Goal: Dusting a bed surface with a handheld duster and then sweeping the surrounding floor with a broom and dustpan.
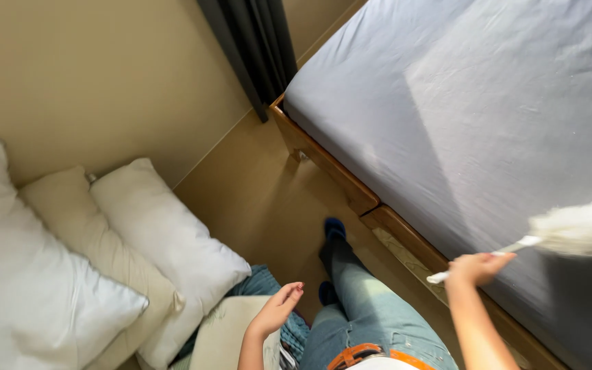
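Left hand (279,307) at lower centre, fingers loose and released, hovering beside stacked white pillows (104,253) at lower left; right hand (477,267) at lower right, fingers clenched around white handle of a feather duster (570,234); fluffy duster head at right edge, over grey fitted sheet (460,103); wooden bed frame (351,181) below it; dark curtain (255,41) at top centre.

Warm daylight, blurred duster (579,227)
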